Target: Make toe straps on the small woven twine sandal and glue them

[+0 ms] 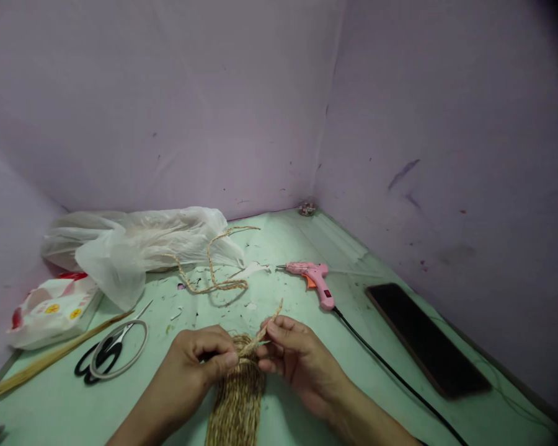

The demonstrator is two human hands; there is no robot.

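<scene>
A long piece wrapped in jute twine (237,399) lies on the pale green table (297,248), pointing away from me. My left hand (199,365) is closed on its far end, thumb pressed on the wrapping. My right hand (291,353) pinches the loose twine end (270,322) that sticks up from the wrapped piece. A longer length of loose twine (214,272) curls across the table beyond my hands and runs toward the plastic bag.
A pink glue gun (314,279) lies ahead, its black cord (395,375) trailing to the lower right. A dark phone (425,337) rests near the right wall. Black scissors (100,356), a metal ring (121,350), a thin stick (51,359), a white plastic bag (134,244) and a printed packet (51,310) lie left.
</scene>
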